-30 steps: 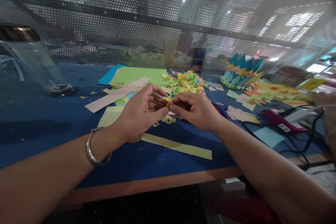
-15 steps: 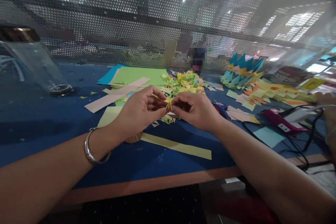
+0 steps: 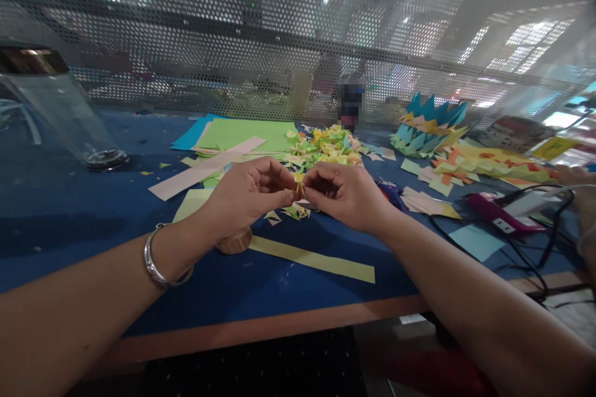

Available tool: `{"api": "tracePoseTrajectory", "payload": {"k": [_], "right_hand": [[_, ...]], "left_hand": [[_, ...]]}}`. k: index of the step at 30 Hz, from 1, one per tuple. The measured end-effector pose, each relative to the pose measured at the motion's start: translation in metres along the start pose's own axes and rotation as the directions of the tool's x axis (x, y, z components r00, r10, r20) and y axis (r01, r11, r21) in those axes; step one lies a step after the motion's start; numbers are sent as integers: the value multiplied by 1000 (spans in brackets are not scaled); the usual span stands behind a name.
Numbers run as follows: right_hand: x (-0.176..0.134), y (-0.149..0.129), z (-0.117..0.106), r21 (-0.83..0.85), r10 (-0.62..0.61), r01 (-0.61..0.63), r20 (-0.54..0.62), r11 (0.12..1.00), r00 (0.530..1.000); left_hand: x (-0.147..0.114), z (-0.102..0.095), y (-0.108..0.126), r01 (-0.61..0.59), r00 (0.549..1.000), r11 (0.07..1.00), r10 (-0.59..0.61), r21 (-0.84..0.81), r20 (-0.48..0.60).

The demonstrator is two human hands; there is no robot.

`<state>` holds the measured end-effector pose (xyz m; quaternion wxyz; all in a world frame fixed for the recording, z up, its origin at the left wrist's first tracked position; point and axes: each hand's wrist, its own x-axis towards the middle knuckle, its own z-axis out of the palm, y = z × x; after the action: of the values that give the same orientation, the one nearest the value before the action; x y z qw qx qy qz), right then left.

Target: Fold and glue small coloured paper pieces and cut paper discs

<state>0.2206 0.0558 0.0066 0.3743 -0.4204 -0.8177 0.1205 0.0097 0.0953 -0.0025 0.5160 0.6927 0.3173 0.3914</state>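
Observation:
Between my two hands is a small folded yellow paper flower [image 3: 299, 185], pinched from both sides at fingertip height above the table. My left hand [image 3: 254, 192], with a silver bangle on its wrist, is closed with thumb and fingers on its left side. My right hand [image 3: 344, 195] is closed on its right side. Behind my fingers lies a heap of small folded paper flowers [image 3: 333, 146] in green, yellow and orange. A yellow paper strip [image 3: 311, 258] lies in front, its left end by a round wooden piece [image 3: 235, 242] under my left wrist.
Green paper sheets [image 3: 251, 134] and a pink strip [image 3: 209, 167] lie at the back left, near a glass bottle [image 3: 69, 115]. To the right are a purple power strip [image 3: 505, 214] with cables, zigzag-folded paper [image 3: 431, 124] and another person's hand [image 3: 577, 183].
My left hand has shifted slightly left and turned a little, showing more of the round wooden piece. The paper flower has turned slightly between my fingertips. My right hand stays nearly still.

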Motion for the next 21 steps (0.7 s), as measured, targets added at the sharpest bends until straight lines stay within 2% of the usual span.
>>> {"api": "tracePoseTrajectory", "payload": {"k": [6,9,16,21], "right_hand": [[0,1,-1,66,9,-8,-17,998,1000],[1,1,0,71,5,-4,-17,997,1000],[2,1,3,92,21,-22,16,995,1000],[2,2,5,59,15,-16,22,998,1000]], "left_hand": [[0,-1,5,96,995,982,-88,-165,56],[1,-2,5,107,994,976,-99,-191,49],[0,1,2,-81,997,987,81,142,7],[0,1,-1,-21,1000,987,20,157,11]]}}
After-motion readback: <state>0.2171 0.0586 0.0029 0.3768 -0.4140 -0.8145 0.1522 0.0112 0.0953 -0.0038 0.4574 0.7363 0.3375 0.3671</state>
